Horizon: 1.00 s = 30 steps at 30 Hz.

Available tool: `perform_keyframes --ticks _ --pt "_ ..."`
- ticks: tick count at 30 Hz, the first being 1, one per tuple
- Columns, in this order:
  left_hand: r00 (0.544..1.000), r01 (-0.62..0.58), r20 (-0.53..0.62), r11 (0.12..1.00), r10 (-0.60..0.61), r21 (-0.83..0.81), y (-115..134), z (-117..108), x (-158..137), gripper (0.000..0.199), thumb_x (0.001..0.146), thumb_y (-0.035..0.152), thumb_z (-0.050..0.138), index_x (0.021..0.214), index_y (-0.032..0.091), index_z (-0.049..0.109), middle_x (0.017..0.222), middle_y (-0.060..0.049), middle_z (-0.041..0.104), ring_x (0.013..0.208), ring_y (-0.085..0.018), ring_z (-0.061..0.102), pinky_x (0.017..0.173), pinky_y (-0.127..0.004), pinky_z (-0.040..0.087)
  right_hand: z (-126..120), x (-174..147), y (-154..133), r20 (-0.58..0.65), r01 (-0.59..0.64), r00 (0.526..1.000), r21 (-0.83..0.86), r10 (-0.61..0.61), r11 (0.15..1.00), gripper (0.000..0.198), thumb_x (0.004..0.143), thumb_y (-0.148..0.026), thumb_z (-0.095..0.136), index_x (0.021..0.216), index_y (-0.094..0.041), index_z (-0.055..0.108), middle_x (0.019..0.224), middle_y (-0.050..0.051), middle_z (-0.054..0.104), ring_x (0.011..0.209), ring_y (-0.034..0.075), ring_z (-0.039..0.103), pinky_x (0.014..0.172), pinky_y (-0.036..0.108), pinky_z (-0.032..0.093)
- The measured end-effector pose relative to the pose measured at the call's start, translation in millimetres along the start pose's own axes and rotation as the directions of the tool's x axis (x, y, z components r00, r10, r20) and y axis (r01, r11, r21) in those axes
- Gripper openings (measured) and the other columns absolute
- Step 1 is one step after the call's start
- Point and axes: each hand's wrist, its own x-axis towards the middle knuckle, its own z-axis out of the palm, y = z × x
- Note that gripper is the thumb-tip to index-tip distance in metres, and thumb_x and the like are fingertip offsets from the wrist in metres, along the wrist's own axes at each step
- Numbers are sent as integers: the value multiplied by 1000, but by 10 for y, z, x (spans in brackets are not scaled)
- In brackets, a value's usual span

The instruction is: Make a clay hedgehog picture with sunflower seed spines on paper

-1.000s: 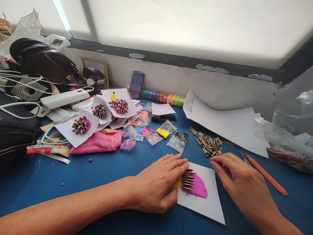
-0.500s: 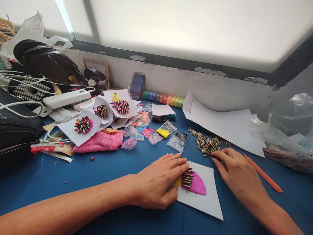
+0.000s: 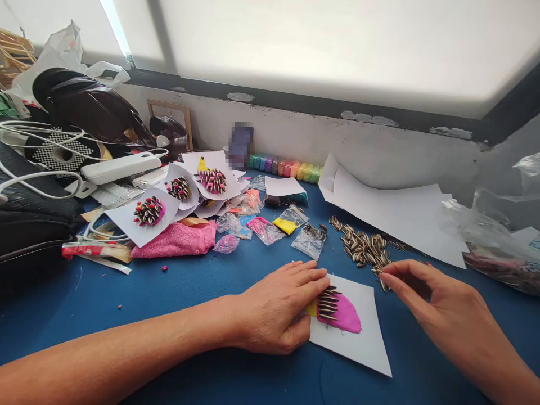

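Observation:
My left hand [image 3: 282,309] lies flat over the left part of a white sheet of paper [image 3: 367,351], its fingers stretched out. On that sheet is a flattened pink clay shape [image 3: 348,315] with a yellow clay part [image 3: 311,308] at its left, partly hidden by my fingers. Several striped sunflower seeds [image 3: 328,304] stick into the pink clay in rows. To the right, my right hand [image 3: 439,304] pinches thumb and forefinger at the near edge of a loose pile of sunflower seeds [image 3: 365,247]. A seed appears to be between the fingertips, though it is small and partly hidden.
Small bags with yellow clay [image 3: 286,225], pink clay [image 3: 264,229] and dark clay [image 3: 311,239] lie behind. Finished seed-covered clay figures [image 3: 149,212] rest on papers above a pink cloth [image 3: 177,241]. White sheets [image 3: 392,214] and a plastic bag [image 3: 498,236] are at right.
My right hand has drawn slightly right and toward me from the pile, its thumb and forefinger pinched. The orange tool is now mostly hidden behind it. My left hand stays on the paper.

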Motion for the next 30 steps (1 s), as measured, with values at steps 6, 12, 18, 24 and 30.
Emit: perform_keyframes --ticks 6,12,18,24,30 --pt "999 23 26 1000 -23 17 -2 16 8 68 84 18 49 151 11 36 163 -18 27 152 -31 24 125 -49 20 16 -97 -355 161 -25 987 324 -29 946 30 91 -49 57 82 -27 75 74 1 75 59 17 69 47 24 53" --pt "995 64 78 998 -62 -23 33 -19 8 63 92 18 41 154 13 30 165 -17 21 154 -29 18 124 -51 18 99 -125 -418 127 73 986 263 -110 962 20 92 -36 58 79 -28 72 68 -3 71 53 12 64 45 22 49" --pt "996 44 79 998 -47 42 35 8 16 63 100 36 47 154 6 33 163 -20 25 154 -30 19 126 -47 14 137 -148 -433 129 130 978 220 -161 967 19 94 -29 55 85 -28 72 78 -2 73 66 13 70 55 22 54" --pt "999 15 48 999 -17 37 -4 58 2 72 99 47 53 156 9 29 163 -20 26 153 -32 20 126 -50 16 166 -194 -418 150 155 971 204 -188 967 20 97 -28 53 92 -27 72 85 1 74 72 15 71 61 23 56" --pt "998 12 53 998 -15 58 -1 63 7 73 98 46 55 155 7 30 162 -20 30 153 -32 22 126 -47 16 202 -168 -450 109 217 965 166 -237 962 19 96 -22 51 88 -27 68 81 -2 71 68 12 69 58 21 52"
